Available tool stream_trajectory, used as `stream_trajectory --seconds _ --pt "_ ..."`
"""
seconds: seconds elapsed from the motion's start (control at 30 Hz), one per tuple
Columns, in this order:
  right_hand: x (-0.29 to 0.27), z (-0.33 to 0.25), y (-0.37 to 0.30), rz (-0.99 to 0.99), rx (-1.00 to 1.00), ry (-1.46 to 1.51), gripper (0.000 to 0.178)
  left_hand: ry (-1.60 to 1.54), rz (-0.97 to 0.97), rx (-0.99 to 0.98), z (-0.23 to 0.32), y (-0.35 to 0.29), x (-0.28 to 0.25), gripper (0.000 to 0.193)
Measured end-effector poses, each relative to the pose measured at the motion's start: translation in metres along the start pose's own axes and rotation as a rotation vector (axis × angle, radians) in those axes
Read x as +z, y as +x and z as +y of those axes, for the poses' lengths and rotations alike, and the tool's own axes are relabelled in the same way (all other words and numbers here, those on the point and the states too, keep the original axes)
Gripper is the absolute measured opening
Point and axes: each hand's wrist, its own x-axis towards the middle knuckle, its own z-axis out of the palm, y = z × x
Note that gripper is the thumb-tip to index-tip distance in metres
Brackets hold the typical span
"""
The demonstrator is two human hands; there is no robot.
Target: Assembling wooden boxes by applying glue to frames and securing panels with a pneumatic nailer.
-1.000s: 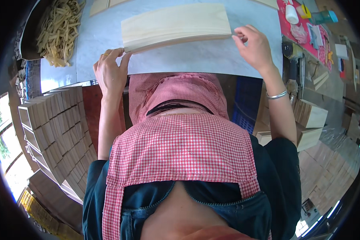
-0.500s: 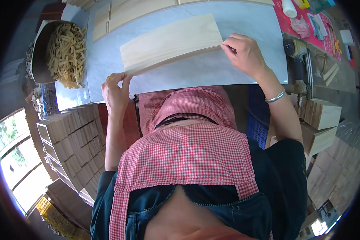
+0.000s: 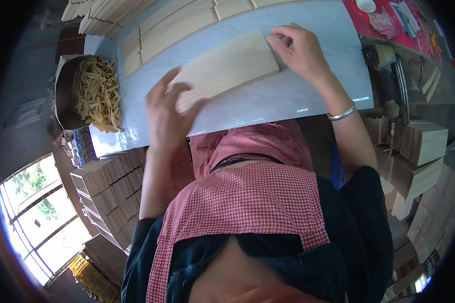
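A pale flat wooden board (image 3: 227, 65) lies slantwise on the light grey marbled tabletop (image 3: 328, 91). Over its left end is my left hand (image 3: 169, 108), smeared by motion, with its fingers spread and nothing in them; it hides that end of the board. Beside the far right corner of the board, my right hand (image 3: 303, 53) has its thumb and forefinger apart and the other fingers loosely curled. Its thumb tip comes close to the board's right edge; whether they touch I cannot tell.
Long wooden panels (image 3: 179, 25) lie along the table's far side. An open box of thin wood strips (image 3: 98, 93) is at the left. Stacked wooden pieces (image 3: 111, 189) stand below on the left, others (image 3: 424, 146) on the right. A red cloth (image 3: 359, 15) covers the far right.
Both hands have let go of the board's near edge. The left has lifted and opened over the left end; the right has shifted to the far right corner. The view has tilted slightly.
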Motion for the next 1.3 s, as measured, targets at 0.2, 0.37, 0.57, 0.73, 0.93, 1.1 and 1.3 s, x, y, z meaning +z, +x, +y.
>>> stream_trajectory --seconds 0.2,0.37,0.57,0.73,0.93,1.1,1.3 --pt "0.037 -0.003 0.012 0.026 0.132 -0.023 0.012 -0.139 -0.007 0.24 0.035 0.065 0.057 0.044" --pt "0.041 -0.009 0.009 0.016 0.163 -0.097 0.009 -0.247 -0.037 0.265 0.035 0.077 0.079 0.042" --pt "0.044 -0.013 0.011 0.024 0.145 -0.184 0.005 -0.295 -0.029 0.204 0.035 0.079 0.085 0.041" --pt "0.044 -0.012 0.011 0.011 0.122 -0.211 0.005 -0.298 -0.038 0.18 0.035 0.081 0.085 0.041" --pt "0.034 0.0 0.01 -0.003 0.072 -0.158 0.011 -0.287 -0.046 0.173 0.038 0.085 0.083 0.041" --pt "-0.039 0.001 -0.026 0.171 0.137 -0.28 0.037 -0.246 0.023 0.21 0.028 0.081 0.088 0.041" --pt "-0.192 0.071 -0.121 0.088 0.516 -0.995 0.058 -0.179 0.073 0.258 0.047 0.085 0.072 0.047"
